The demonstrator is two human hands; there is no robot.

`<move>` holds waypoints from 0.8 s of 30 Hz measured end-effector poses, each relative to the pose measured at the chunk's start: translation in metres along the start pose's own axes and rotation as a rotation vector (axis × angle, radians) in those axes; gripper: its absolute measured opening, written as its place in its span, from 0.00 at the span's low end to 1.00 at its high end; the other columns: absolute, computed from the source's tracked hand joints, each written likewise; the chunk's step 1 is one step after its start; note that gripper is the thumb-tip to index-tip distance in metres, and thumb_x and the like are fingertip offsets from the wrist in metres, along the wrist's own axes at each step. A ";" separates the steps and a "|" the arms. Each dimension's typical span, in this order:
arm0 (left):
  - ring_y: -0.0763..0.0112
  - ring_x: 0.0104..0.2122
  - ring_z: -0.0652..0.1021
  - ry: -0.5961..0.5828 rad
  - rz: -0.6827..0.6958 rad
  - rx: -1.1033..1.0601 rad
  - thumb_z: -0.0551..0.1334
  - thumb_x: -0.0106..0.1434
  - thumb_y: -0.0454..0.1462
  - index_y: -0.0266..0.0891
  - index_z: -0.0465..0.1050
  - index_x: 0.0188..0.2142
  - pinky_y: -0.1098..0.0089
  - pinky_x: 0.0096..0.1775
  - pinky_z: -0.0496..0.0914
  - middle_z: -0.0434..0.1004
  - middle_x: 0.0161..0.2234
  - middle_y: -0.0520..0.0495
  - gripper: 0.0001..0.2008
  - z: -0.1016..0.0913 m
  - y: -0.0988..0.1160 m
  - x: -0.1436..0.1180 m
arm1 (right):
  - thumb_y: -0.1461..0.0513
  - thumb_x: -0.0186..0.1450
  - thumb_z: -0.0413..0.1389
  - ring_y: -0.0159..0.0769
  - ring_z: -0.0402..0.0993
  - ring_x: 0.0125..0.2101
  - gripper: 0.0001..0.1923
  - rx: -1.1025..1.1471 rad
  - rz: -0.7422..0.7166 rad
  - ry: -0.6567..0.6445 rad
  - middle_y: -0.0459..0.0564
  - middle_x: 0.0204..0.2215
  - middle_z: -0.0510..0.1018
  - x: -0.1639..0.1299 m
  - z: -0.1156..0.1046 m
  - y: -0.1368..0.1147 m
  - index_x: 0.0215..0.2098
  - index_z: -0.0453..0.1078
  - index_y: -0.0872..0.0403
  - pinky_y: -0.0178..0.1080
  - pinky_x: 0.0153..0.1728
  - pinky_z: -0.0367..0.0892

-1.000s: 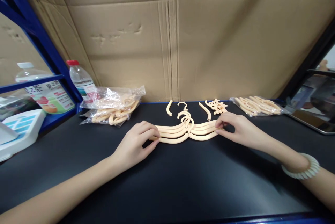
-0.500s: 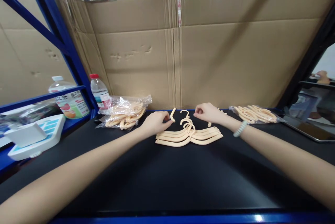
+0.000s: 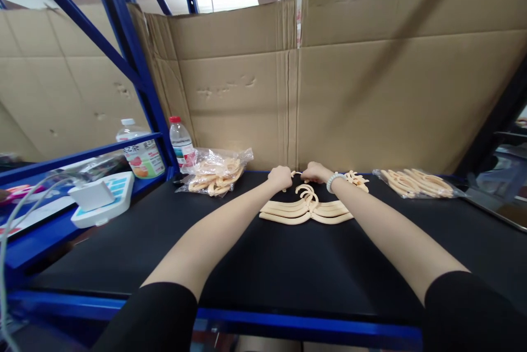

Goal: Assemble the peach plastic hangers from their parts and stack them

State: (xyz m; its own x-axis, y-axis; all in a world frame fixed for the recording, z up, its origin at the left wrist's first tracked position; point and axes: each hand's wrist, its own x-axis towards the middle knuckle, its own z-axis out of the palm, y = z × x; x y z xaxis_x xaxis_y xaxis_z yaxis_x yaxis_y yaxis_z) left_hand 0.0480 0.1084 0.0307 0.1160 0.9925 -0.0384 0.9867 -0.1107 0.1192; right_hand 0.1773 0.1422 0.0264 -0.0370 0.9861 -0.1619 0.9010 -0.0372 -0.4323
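Observation:
A stack of cream plastic hangers [image 3: 307, 210] lies on the black table [image 3: 284, 269], hooks pointing away from me. Both arms reach past it to the table's far edge. My left hand [image 3: 280, 177] is closed into a fist, and a small cream hanger piece [image 3: 294, 174] shows between it and my right hand [image 3: 313, 172]. The right hand, with a beaded bracelet on its wrist, is also closed and meets the left over that piece. How each hand grips it is mostly hidden by the fingers.
A clear bag of cream parts [image 3: 216, 172] lies at the back left, another bag [image 3: 415, 183] at the back right, and a small pile of hooks [image 3: 357, 178] beside my right wrist. Cardboard [image 3: 370, 94] walls the back. Bottles [image 3: 180, 140] and a white device [image 3: 101, 198] stand left.
Both hands left the ends of the hanger stack, reached to the loose pieces behind it, and came together there. The loose pieces no longer show on the table. My view has pulled back and up.

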 end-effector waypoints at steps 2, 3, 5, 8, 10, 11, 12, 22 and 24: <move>0.62 0.44 0.75 0.005 -0.002 -0.026 0.60 0.65 0.40 0.35 0.67 0.51 0.58 0.44 0.72 0.71 0.49 0.41 0.17 -0.002 -0.004 0.001 | 0.58 0.65 0.56 0.26 0.68 0.22 0.12 0.085 0.010 0.016 0.45 0.25 0.73 -0.003 -0.003 0.005 0.32 0.69 0.60 0.32 0.23 0.66; 0.62 0.44 0.75 0.016 -0.001 -0.044 0.60 0.65 0.40 0.35 0.67 0.51 0.58 0.44 0.72 0.71 0.49 0.41 0.16 -0.003 -0.007 0.000 | 0.59 0.64 0.58 0.25 0.66 0.19 0.12 0.136 0.007 0.024 0.45 0.22 0.71 -0.006 -0.005 0.008 0.29 0.69 0.61 0.31 0.20 0.64; 0.62 0.44 0.75 0.063 0.014 -0.090 0.60 0.65 0.40 0.35 0.67 0.51 0.58 0.43 0.72 0.71 0.49 0.41 0.16 -0.006 -0.016 -0.005 | 0.61 0.61 0.60 0.24 0.59 0.15 0.14 0.258 -0.023 0.039 0.42 0.15 0.65 -0.013 -0.010 0.017 0.21 0.66 0.60 0.30 0.15 0.56; 0.63 0.44 0.75 0.205 0.084 -0.182 0.59 0.65 0.40 0.36 0.68 0.49 0.57 0.44 0.72 0.71 0.48 0.42 0.14 -0.010 -0.029 -0.025 | 0.60 0.61 0.60 0.22 0.53 0.13 0.15 0.477 -0.119 0.073 0.39 0.13 0.59 -0.033 -0.019 0.034 0.20 0.62 0.57 0.29 0.13 0.50; 0.63 0.43 0.75 0.311 0.157 -0.263 0.61 0.63 0.36 0.34 0.71 0.42 0.60 0.45 0.71 0.73 0.45 0.42 0.08 -0.010 -0.035 -0.044 | 0.60 0.60 0.60 0.22 0.55 0.15 0.13 0.620 -0.189 0.092 0.38 0.15 0.60 -0.051 -0.021 0.046 0.24 0.62 0.55 0.28 0.13 0.51; 0.65 0.42 0.76 0.350 0.194 -0.309 0.60 0.62 0.34 0.34 0.70 0.39 0.63 0.45 0.71 0.73 0.42 0.43 0.06 -0.008 -0.036 -0.055 | 0.59 0.60 0.60 0.22 0.57 0.16 0.12 0.678 -0.218 0.092 0.39 0.17 0.61 -0.061 -0.021 0.052 0.25 0.62 0.55 0.28 0.14 0.53; 0.67 0.39 0.77 0.376 0.229 -0.358 0.60 0.62 0.32 0.35 0.69 0.38 0.66 0.43 0.72 0.74 0.39 0.45 0.05 -0.006 -0.037 -0.066 | 0.59 0.60 0.60 0.23 0.59 0.17 0.12 0.732 -0.242 0.082 0.39 0.18 0.62 -0.072 -0.020 0.056 0.26 0.62 0.54 0.28 0.15 0.56; 0.71 0.34 0.77 0.277 0.521 -1.149 0.63 0.60 0.37 0.37 0.66 0.32 0.71 0.37 0.73 0.72 0.34 0.49 0.07 0.030 -0.029 -0.150 | 0.56 0.52 0.66 0.35 0.75 0.35 0.15 1.127 -0.371 -0.155 0.48 0.31 0.77 -0.155 0.017 0.060 0.32 0.70 0.54 0.36 0.34 0.71; 0.70 0.36 0.78 0.224 0.494 -1.252 0.64 0.60 0.36 0.38 0.64 0.32 0.70 0.38 0.72 0.74 0.34 0.49 0.08 0.032 -0.028 -0.152 | 0.55 0.53 0.66 0.33 0.74 0.32 0.14 1.108 -0.400 -0.153 0.47 0.31 0.77 -0.161 0.022 0.057 0.32 0.71 0.54 0.37 0.35 0.70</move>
State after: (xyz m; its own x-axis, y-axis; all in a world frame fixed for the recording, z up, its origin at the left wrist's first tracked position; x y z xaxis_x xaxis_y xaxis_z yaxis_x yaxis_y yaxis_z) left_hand 0.0063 -0.0413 0.0013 0.2843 0.8640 0.4155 0.0716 -0.4513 0.8895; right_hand 0.2249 -0.0226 0.0081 -0.3494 0.9329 0.0872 -0.0482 0.0751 -0.9960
